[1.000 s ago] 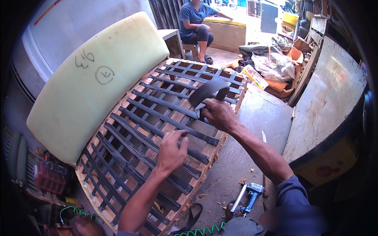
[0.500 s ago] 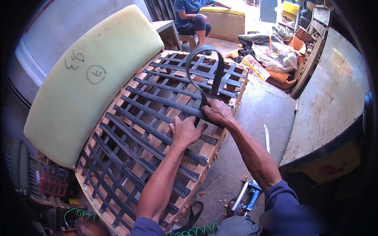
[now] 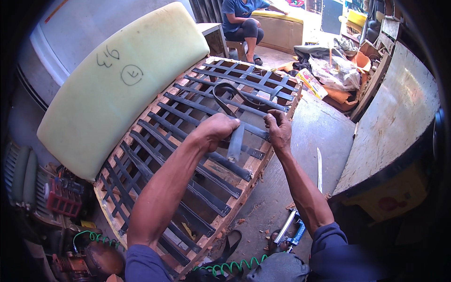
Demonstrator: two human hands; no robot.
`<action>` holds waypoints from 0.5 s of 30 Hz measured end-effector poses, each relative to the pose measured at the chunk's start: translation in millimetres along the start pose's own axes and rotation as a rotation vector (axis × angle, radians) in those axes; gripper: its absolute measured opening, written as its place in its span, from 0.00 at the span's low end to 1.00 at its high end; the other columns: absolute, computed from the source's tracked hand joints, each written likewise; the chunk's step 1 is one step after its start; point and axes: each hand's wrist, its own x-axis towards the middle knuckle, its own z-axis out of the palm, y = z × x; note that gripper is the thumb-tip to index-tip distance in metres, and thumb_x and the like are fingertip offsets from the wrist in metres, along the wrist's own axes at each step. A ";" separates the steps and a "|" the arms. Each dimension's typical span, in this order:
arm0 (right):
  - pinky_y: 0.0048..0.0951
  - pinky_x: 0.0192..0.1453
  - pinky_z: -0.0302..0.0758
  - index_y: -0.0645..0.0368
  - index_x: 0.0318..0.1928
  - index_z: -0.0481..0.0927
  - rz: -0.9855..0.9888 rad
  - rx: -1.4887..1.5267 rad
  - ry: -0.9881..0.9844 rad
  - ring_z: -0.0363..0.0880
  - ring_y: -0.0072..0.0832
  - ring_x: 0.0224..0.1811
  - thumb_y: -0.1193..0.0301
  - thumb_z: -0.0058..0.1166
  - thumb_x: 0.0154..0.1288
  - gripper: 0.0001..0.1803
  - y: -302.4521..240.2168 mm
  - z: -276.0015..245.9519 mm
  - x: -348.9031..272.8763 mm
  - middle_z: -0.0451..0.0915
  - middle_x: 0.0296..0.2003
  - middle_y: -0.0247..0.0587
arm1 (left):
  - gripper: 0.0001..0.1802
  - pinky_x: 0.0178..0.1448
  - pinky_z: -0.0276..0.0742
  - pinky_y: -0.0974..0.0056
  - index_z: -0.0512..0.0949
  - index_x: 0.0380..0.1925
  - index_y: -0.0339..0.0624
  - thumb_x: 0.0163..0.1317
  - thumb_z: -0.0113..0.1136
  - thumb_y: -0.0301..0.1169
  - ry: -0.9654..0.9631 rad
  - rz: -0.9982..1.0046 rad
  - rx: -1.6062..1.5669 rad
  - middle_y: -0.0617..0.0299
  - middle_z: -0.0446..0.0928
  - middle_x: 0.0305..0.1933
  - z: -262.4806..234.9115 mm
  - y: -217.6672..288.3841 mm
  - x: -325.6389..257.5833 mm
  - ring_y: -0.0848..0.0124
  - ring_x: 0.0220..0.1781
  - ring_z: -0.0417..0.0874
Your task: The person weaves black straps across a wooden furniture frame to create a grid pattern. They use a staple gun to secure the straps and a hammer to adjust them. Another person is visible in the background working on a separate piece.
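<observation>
A long dark elastic webbing strap [image 3: 236, 141] passes through my left hand [image 3: 217, 129], which is closed around it. Its short end sticks out toward me below the fist, and the rest curls up in a loop beyond my hands. My right hand [image 3: 280, 130] is at the frame's right rail, fingers curled, pinching the strap's dark length by its fingertips; the exact contact is partly hidden. Beneath both hands lies a wooden frame [image 3: 253, 175] crossed by several woven dark straps [image 3: 206, 110].
A pale foam cushion [image 3: 127, 89] leans along the frame's left side. A blue staple gun [image 3: 297, 232] and green coiled hose [image 3: 235, 267] lie near me. At right stands a worn board [image 3: 390, 122]; beyond, a seated person [image 3: 242, 23] and a scrap pile [image 3: 329, 70].
My left hand has moved up and taken hold of the strap, whose end now points toward me. My right hand has shifted right to the rail. The strap's tall loop has dropped lower.
</observation>
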 end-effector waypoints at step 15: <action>0.24 0.29 0.75 0.63 0.43 0.85 0.626 0.063 -0.953 0.77 0.17 0.27 0.50 0.52 0.81 0.26 -106.2 -13.9 -179.0 0.78 0.26 0.29 | 0.12 0.37 0.71 0.69 0.71 0.54 0.37 0.83 0.49 0.35 0.146 -0.367 -0.211 0.62 0.76 0.29 16.4 -140.1 -409.7 0.77 0.29 0.74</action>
